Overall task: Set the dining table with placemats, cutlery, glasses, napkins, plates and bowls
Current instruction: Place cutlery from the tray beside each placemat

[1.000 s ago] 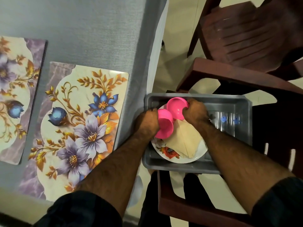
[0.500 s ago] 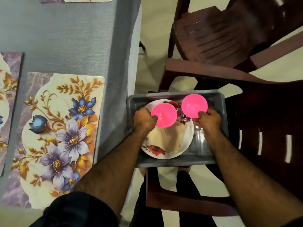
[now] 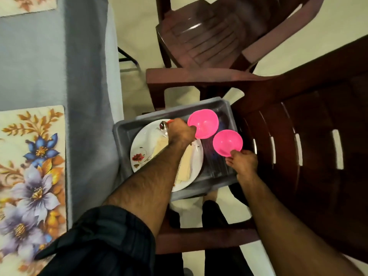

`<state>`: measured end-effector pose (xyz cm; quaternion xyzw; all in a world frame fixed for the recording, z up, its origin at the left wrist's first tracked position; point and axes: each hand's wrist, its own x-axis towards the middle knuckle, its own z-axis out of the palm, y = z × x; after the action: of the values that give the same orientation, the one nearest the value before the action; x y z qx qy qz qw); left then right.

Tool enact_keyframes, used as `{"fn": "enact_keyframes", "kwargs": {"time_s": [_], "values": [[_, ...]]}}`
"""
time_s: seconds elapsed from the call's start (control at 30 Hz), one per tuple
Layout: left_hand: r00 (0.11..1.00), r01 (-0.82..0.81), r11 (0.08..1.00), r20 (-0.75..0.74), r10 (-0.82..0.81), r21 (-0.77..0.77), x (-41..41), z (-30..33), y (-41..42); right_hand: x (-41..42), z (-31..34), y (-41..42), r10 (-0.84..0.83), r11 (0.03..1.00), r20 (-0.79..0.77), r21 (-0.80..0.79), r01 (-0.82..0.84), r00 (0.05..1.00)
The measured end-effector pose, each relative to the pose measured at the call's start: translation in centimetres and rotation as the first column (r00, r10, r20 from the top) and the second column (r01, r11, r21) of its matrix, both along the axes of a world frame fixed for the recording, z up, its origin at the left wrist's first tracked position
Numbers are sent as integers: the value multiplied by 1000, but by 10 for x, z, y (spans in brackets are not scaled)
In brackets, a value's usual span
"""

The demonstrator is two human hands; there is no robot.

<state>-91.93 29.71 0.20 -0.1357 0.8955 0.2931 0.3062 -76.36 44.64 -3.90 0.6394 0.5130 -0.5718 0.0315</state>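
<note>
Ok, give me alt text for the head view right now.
Each hand lifts a pink bowl over a grey tray on a chair: left hand holds the farther bowl, right hand the nearer bowl. A floral plate with folded napkins stays in the tray.

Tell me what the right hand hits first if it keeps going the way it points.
Likely the dark chair: the right hand, gripping a pink bowl by its rim, points up and slightly left past the tray corner. Depth is unclear.
</note>
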Motion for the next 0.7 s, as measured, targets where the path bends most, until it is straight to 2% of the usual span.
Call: {"fn": "enact_keyframes", "kwargs": {"time_s": [0.2, 0.43, 0.5, 0.57, 0.63, 0.7], "values": [[996, -47, 983, 85, 32, 179, -8, -56, 18, 14, -4, -4, 17, 999, -11, 32, -16, 1000], [994, 75, 965, 63, -93, 253, -3, -6, 2, 26, 7, -22, 12, 998, 72, 64, -16, 997], [994, 93, 976, 40, -103, 199, -1, -4, -25, 26, 17, -36, 66, 980, 138, 177, -90, 988], [993, 116, 992, 12, -117, 56, 2, 1, -59, 23, 22, -54, 203, 928, 165, 283, -244, 965], [990, 141, 981, -7, -143, -137, 7, 3, -95, 15, 21, -76, 384, 886, 154, 216, -411, 910], [983, 180, 947, 20, -181, -264, 14, -1, -125, 2, 17, -95, 530, 832, 143, 102, -545, 836]]}}
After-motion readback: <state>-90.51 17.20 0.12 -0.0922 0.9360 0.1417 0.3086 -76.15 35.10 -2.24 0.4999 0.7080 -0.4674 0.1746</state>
